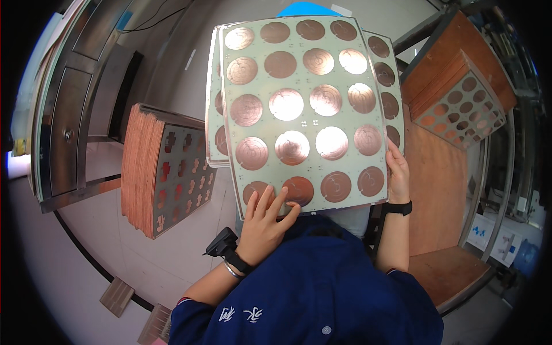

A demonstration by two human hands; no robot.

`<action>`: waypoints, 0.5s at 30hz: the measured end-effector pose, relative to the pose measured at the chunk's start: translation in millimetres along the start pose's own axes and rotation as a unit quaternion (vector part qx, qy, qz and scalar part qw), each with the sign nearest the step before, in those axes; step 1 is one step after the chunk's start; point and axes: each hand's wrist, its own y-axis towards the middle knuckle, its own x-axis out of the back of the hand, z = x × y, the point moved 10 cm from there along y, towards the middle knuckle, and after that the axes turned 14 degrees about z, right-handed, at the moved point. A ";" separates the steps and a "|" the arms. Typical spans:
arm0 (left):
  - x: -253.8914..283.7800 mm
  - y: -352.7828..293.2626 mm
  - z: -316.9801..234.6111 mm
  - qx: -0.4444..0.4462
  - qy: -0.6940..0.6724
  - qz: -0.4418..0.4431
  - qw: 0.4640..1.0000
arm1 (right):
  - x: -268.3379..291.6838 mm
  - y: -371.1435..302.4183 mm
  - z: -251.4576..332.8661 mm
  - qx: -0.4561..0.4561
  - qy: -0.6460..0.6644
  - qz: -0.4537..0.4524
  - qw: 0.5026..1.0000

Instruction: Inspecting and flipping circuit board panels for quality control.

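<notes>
A large pale-green circuit board panel with rows of round copper pads is held up in front of my body. My right hand grips its lower right edge, the fingers partly hidden. Spread over the copper pads at the lower left, the fingers of my left hand rest on the panel's face. Behind this panel, similar panels stick out on both sides; most of their surface is covered. A black device is strapped to my left wrist, and a black band circles my right one.
To the left stands a thick stack of copper-edged panels. Another stack of round-pad panels leans against a brown board at the right. A metal cabinet is at the far left, and a blue object shows beyond the panel.
</notes>
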 end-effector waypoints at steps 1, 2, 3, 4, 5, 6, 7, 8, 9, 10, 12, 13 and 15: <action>0.2 0.3 -1.0 0.000 0.000 0.000 1.000 | -0.1 0.0 -0.4 0.000 0.000 0.000 1.000; 0.3 0.5 -1.6 0.003 0.005 0.000 1.000 | -0.2 -0.4 -0.7 0.000 0.000 0.000 1.000; 0.7 0.9 -1.9 0.005 0.009 -0.001 1.000 | -0.6 -0.4 -0.7 0.002 0.003 0.001 1.000; 1.3 1.3 -2.3 0.005 0.009 -0.001 1.000 | -0.8 -0.5 -0.8 0.003 0.005 0.001 1.000; 1.8 1.7 -2.2 0.006 0.009 0.000 1.000 | -0.6 -0.7 -1.3 0.003 0.005 0.001 1.000; 1.9 2.1 -1.5 0.007 0.009 0.001 1.000 | -0.8 -0.2 -2.2 0.003 0.007 0.003 1.000; 0.8 2.1 -0.9 0.007 0.010 0.001 1.000 | -1.3 0.3 -3.0 0.003 0.009 0.005 1.000; 0.3 1.4 1.6 0.012 -0.002 -0.008 1.000 | -2.9 0.6 -2.8 0.003 0.009 0.005 1.000; 0.7 0.7 4.0 0.016 -0.014 -0.016 1.000 | -5.0 0.8 -2.0 0.004 0.009 0.002 1.000; 0.4 0.3 4.5 0.016 -0.014 -0.016 1.000 | -6.1 0.8 -1.9 0.004 0.009 -0.002 1.000; 1.4 -0.9 7.7 0.020 -0.028 -0.022 0.999 | -7.3 1.7 -3.3 0.005 0.013 -0.001 1.000; 1.7 -1.2 8.4 0.020 -0.028 -0.022 0.999 | -8.0 2.2 -4.0 0.005 0.017 0.001 1.000; 0.2 -0.9 9.2 0.019 -0.018 -0.006 1.000 | -8.4 2.8 -5.0 0.005 0.013 0.001 1.000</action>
